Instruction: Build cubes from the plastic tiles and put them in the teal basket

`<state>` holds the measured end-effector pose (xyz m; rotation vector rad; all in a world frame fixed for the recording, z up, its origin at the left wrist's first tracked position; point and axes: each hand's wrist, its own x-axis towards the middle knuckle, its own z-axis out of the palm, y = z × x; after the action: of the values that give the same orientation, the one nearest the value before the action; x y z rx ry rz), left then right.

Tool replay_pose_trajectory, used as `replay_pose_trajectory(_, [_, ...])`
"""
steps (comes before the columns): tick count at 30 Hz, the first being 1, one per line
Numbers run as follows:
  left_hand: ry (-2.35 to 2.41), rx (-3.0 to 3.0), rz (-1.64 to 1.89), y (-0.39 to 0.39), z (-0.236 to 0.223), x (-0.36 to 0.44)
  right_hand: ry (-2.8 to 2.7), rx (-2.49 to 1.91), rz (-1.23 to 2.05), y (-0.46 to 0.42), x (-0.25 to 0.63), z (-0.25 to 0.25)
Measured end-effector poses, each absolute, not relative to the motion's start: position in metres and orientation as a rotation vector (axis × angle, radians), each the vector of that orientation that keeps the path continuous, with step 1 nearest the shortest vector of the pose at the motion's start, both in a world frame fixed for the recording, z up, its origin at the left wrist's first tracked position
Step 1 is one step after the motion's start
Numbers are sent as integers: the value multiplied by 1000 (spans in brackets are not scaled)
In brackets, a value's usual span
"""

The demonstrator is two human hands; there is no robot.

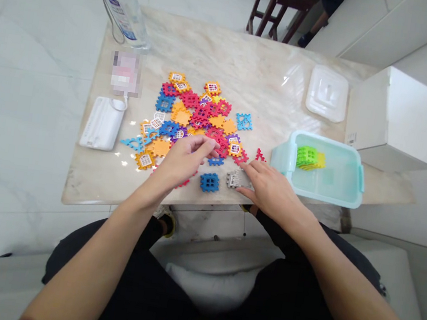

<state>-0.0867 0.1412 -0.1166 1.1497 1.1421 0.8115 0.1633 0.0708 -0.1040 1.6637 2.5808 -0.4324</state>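
My left hand [187, 157] hovers over the near side of a pile of interlocking plastic building tiles [201, 111]. Its fingers are curled in and the thumb meets them; whatever may be in the pinch is hidden. Grey building tiles [233, 179] lie near the front edge of the table, with the thumb and fingers of my right hand [268, 189] around their right end. Left of these is a small stack of dark blue tiles [209, 182], and a blue tile [215, 161] lies just behind it. The pile mixes red, orange, blue, purple and white pieces.
A light teal bin [324, 189] at the right holds green tiles [307, 157]. Behind it are a white lid [327, 93] and a white box [397, 119]. A white power bank [103, 123] and a clear bottle [119, 6] stand along the left side.
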Motion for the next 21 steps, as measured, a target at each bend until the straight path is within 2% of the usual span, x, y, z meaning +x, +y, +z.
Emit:
replay_pose_trajectory(4, [1156, 1077, 826, 143, -117, -93, 2560, 1677, -401, 71, 164, -121])
replay_pose_trajectory(11, [1197, 1141, 745, 147, -112, -100, 2654, 1635, -542, 67, 171, -144])
replay_pose_trajectory(21, [1172, 1130, 736, 142, -112, -95, 2706, 1567, -476, 65, 170, -159])
